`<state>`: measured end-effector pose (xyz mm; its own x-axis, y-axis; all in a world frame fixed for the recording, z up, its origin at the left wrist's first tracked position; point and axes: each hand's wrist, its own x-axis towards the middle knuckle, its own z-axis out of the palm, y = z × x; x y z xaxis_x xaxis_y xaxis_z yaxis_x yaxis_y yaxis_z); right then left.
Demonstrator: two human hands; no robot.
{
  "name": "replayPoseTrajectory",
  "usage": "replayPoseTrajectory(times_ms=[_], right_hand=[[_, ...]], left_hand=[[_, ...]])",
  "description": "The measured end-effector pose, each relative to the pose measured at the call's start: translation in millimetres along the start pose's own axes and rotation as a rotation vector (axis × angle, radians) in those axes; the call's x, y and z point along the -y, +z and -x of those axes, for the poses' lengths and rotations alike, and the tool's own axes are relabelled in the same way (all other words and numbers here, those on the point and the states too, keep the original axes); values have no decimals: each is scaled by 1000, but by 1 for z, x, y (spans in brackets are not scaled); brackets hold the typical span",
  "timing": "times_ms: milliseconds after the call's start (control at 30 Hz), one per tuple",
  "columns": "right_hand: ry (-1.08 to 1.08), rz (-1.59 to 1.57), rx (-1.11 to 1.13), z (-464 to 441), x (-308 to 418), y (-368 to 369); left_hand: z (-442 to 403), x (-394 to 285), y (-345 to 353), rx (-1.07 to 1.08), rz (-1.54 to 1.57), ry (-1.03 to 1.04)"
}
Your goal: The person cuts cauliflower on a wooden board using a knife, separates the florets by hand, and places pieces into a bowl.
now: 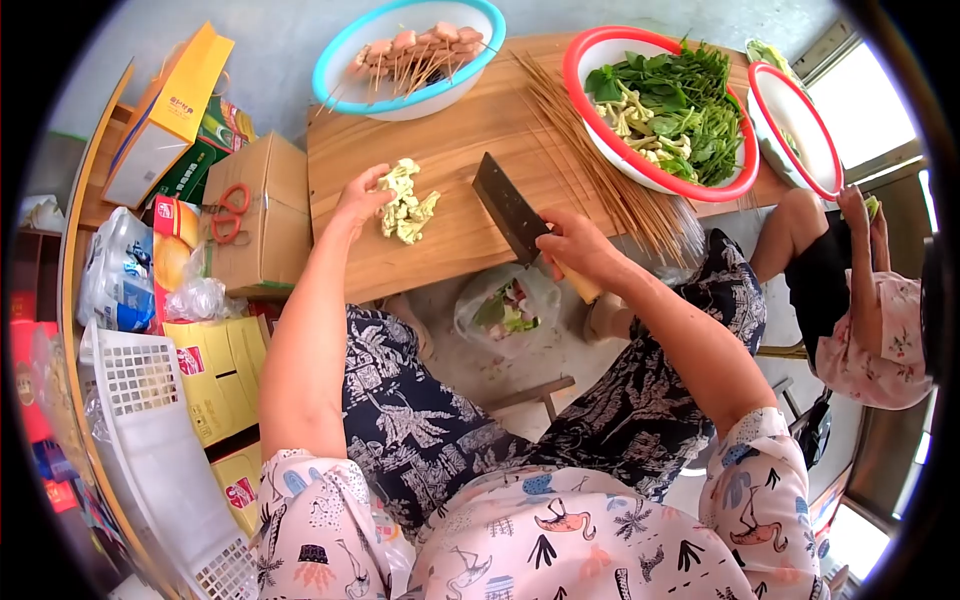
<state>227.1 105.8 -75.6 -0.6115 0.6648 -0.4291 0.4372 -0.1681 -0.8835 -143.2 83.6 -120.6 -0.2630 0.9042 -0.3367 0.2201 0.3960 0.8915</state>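
Observation:
My left hand (364,194) is at the left part of the wooden table, its fingers closed on the edge of some pale cauliflower (405,208). The florets lie on the tabletop in a small cluster. My right hand (580,246) grips the handle of a cleaver (508,210), which has a wide dark blade. That blade is tilted over the table's front edge, to the right of the cauliflower and apart from it.
A blue-rimmed basin (425,103) holds skewered pink meat. Long bamboo skewers (620,190) lie beside a red-rimmed basin (655,182) of greens and cauliflower. Another red-rimmed basin (822,150) stands right, near a seated person (865,310). Below hangs a plastic bag (510,312) with scraps.

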Motion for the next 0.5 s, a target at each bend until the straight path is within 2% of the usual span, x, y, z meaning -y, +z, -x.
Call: replayPoseTrajectory(times_ms=[67,200,267,367,500], right_hand=[[-1,-5,-32,0,-2,-1],[-7,-35,-110,1,-5,-6],[-9,-43,-126,4,-3,-9],[-22,-50,-140,4,-6,-13],[-20,-32,-113,8,-4,-15]], left_hand=[[2,-1,0,-68,-8,-72],[-3,10,-6,-77,37,-75],[-1,9,-8,-104,0,-175],[-16,31,-19,-139,-100,-128],[-8,19,-18,-199,-152,-146]])
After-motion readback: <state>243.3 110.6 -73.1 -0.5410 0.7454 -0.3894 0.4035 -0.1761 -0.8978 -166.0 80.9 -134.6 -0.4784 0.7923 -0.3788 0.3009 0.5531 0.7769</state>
